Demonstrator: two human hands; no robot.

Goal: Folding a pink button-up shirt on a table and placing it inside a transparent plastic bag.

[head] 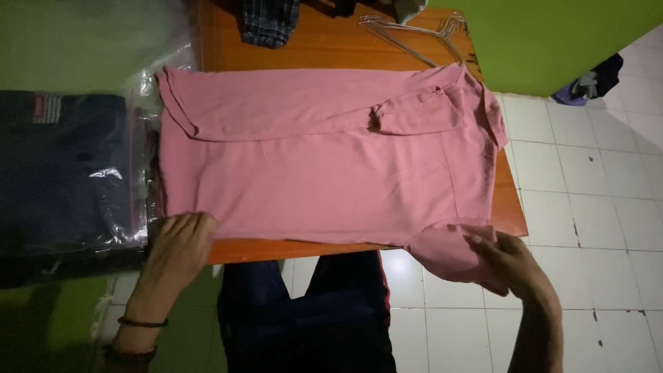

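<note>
**Pink shirt, laid flat on counter**

Item: pink shirt (324, 173), spread across the orange counter (345, 43), far sleeve folded inward, near sleeve hanging over the front edge. Soft, light, limp cloth, likely to sag and crease; best taken at hem and sleeve edges.

Left hand (178, 247): fingers curled onto the hem corner. Right hand (514, 266): fingers pinching the hanging sleeve.

Adjacent: dark clothing in a clear plastic bag (69, 173), left. Wire hangers (414, 31) and plaid cloth (269, 21), far edge. White tiled floor (594, 207).
</note>
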